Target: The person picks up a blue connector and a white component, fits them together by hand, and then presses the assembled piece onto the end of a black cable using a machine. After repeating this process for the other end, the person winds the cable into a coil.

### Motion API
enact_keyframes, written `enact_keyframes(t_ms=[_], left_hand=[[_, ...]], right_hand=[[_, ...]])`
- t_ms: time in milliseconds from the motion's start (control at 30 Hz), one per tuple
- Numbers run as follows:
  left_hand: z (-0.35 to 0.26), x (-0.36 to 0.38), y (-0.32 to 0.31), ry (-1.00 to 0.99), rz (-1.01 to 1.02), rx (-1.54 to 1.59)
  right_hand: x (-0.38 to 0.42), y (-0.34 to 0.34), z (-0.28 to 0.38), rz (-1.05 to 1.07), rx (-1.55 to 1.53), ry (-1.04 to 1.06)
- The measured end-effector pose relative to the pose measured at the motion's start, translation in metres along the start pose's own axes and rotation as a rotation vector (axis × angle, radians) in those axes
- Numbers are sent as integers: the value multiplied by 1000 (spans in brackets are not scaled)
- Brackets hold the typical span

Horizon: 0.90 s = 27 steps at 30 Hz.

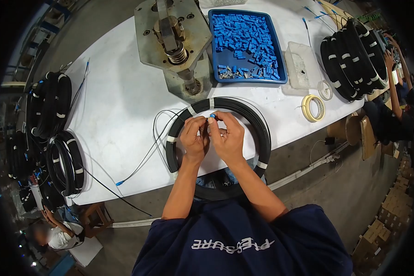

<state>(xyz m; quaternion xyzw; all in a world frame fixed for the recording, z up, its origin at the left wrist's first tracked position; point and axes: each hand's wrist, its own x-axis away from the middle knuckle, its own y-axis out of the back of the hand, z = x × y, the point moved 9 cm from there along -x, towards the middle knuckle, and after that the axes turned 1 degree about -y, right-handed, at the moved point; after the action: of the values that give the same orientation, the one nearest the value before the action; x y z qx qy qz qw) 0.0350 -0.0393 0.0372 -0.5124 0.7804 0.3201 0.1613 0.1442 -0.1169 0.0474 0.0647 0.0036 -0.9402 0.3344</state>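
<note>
Between the thumb and fingers of my right hand [229,140] is a small blue fibre-optic connector [212,116]. My left hand [194,141] is closed in a pinch right beside it; what lies in those fingers is hidden. Both hands are over a taped coil of black cable [263,138], which overhangs the table's front edge. Left of the coil, a loose cable end with a blue connector [119,183] lies on the white table [110,115]. Beyond the coil, a blue tray [284,76] holds many blue connector pieces and some pale ones.
A metal press [172,55] stands left of the tray. To the right are a clear plastic box [301,66], a tape roll [313,108] and stacked cable coils [352,60]. More coils [65,163] line the left edge. Other people [66,235] sit at both sides.
</note>
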Motion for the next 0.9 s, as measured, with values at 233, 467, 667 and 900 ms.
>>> enact_keyframes(t_ms=[233,467,667,900], left_hand=[[2,-1,-8,31,-6,20],[7,3,-5,74,-50,104],[11,7,-4,18,-28,102],[4,0,1,-68,-16,65]], right_hand=[[-4,6,-3,-3,-18,1],[-6,1,10,31,-75,-9],[-5,-2,-3,-4,-150,-87],[-11,2,-8,7,-72,-122]])
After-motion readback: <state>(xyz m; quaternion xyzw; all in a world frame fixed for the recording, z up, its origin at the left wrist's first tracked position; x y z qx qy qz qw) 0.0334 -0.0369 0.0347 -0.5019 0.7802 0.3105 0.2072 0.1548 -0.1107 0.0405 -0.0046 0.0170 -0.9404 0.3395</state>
